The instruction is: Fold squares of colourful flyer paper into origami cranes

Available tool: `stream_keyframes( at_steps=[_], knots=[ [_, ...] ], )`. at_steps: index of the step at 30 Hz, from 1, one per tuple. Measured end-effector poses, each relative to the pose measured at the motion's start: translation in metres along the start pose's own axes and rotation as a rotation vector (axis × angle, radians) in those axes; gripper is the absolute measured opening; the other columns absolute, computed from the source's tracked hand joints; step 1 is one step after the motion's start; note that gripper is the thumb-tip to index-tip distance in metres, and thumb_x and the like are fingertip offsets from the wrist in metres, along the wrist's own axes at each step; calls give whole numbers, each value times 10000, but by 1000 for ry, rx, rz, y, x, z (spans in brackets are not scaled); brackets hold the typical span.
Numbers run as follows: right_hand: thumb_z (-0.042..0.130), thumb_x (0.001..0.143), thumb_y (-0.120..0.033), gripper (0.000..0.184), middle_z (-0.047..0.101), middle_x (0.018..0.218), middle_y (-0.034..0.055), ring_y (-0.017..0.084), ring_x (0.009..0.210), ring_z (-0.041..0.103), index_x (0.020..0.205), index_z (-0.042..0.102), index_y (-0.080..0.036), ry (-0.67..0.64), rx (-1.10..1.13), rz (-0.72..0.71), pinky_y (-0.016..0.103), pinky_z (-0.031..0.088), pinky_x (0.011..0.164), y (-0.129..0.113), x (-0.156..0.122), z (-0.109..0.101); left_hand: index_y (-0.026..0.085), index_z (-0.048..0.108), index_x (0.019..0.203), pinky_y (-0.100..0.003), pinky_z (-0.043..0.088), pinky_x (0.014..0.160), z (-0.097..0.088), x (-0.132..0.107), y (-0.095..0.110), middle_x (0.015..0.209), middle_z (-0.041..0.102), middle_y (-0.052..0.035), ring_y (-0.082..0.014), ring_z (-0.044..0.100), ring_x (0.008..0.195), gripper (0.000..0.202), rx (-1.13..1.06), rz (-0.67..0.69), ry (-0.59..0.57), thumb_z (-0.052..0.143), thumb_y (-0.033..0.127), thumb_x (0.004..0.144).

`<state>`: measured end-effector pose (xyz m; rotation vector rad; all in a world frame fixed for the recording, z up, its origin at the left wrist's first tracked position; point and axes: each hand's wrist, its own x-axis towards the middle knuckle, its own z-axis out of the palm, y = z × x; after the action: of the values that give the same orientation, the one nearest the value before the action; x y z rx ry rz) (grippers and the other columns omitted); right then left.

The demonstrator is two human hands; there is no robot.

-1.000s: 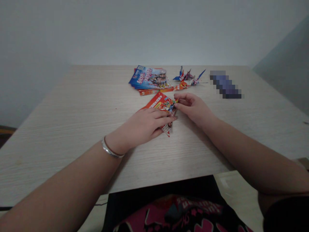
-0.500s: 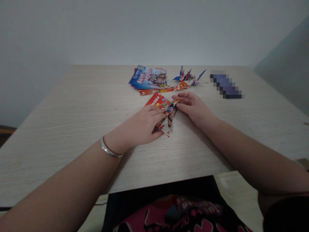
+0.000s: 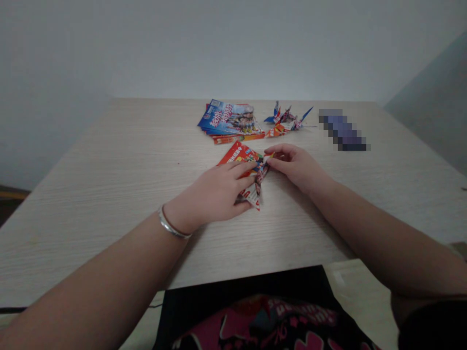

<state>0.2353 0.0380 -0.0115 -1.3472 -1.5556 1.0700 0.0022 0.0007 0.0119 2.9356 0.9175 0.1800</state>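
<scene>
A partly folded sheet of printed paper [image 3: 233,154], red with white lettering and coloured pictures, lies on the table in front of me. My left hand [image 3: 221,192], with a silver bangle at the wrist, rests across it, fingers spread and laid flat, covering its middle. At the paper's right side, my right hand [image 3: 297,165] pinches a raised corner between thumb and fingertips. The creased part between the two hands stands up a little, and a pointed white-and-red corner pokes out below my left fingers.
Behind the hands is a fanned stack of blue and red printed leaflets [image 3: 229,119]. Right of it sit folded paper cranes [image 3: 286,121]. A blurred, dark purple flat object [image 3: 343,130] lies farther right. A wall backs the pale wooden table [image 3: 120,146].
My left fingers have shifted slightly on the paper. The right fingertips have closed in on the corner, curling more than before. The view has moved a little.
</scene>
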Motion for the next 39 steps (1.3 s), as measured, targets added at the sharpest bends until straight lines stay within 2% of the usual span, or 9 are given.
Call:
stream_keyframes(
  at_steps=[6, 12, 15, 19, 22, 25, 28, 33, 39],
  knots=[
    [697, 755, -227, 211, 738, 824, 6, 187, 750, 684, 963, 723, -244, 83, -75, -69, 411, 610, 813, 5, 2, -2, 174, 535, 1500, -586, 429, 1111, -3, 2, 3, 1569, 505, -180, -400, 515, 1365, 669, 51, -75, -56, 552, 576, 966],
    [742, 767, -317, 285, 709, 799, -3, 185, 742, 685, 1035, 672, -248, 18, -6, -86, 383, 611, 770, 3, -1, 2, 172, 636, 1386, -559, 461, 1068, -3, 0, 3, 1488, 582, -171, -392, 559, 1277, 546, 89, -96, -28, 605, 483, 939],
    [759, 768, -339, 249, 719, 804, -5, 185, 762, 695, 984, 675, -248, 2, -10, -102, 390, 617, 801, 2, -2, 1, 133, 642, 1355, -530, 412, 1156, 2, 0, 0, 1498, 574, -186, -371, 518, 1375, 518, 54, -44, 10, 614, 439, 937],
    [760, 770, -286, 180, 756, 905, 5, 188, 824, 729, 908, 650, -248, 14, 41, -63, 413, 624, 864, 0, -2, 1, 82, 569, 1429, -455, 376, 1219, 5, 1, -2, 1585, 482, -200, -319, 450, 1481, 586, 14, -24, -8, 612, 390, 932],
    [729, 775, -186, 137, 771, 991, 36, 185, 847, 737, 875, 645, -226, 37, 77, -23, 430, 617, 909, -3, -2, 3, 95, 536, 1472, -487, 385, 1213, 4, 2, -1, 1590, 479, -191, -340, 469, 1467, 647, 24, -29, -31, 591, 476, 952],
    [683, 783, -110, 138, 772, 973, 52, 187, 858, 741, 867, 641, -210, 57, 122, 21, 437, 616, 917, -4, -1, 3, 125, 520, 1493, -522, 385, 1205, 4, 1, -1, 1582, 492, -186, -353, 476, 1456, 693, 20, -41, -25, 568, 566, 961],
    [707, 767, -106, 201, 767, 934, 29, 196, 907, 747, 908, 627, -225, 57, 164, 3, 438, 621, 923, -2, -1, 2, 128, 539, 1464, -517, 394, 1192, 3, 1, 0, 1547, 524, -192, -351, 508, 1416, 618, 14, -43, -6, 583, 494, 967],
    [774, 769, -241, 296, 753, 1002, 26, 205, 999, 735, 1028, 630, -250, -14, 135, -108, 429, 616, 949, 2, 0, 1, 130, 628, 1289, -507, 478, 1072, 4, 1, 0, 1376, 591, -203, -356, 575, 1234, 450, 36, -92, 43, 623, 416, 941],
    [787, 739, -274, 297, 744, 962, 25, 186, 881, 715, 1003, 653, -242, -53, 73, -116, 396, 615, 892, 0, -3, 6, 111, 619, 1234, -509, 472, 1068, 9, 2, -3, 1264, 624, -187, -350, 572, 1188, 384, 23, -94, 70, 590, 382, 964]
  ],
)
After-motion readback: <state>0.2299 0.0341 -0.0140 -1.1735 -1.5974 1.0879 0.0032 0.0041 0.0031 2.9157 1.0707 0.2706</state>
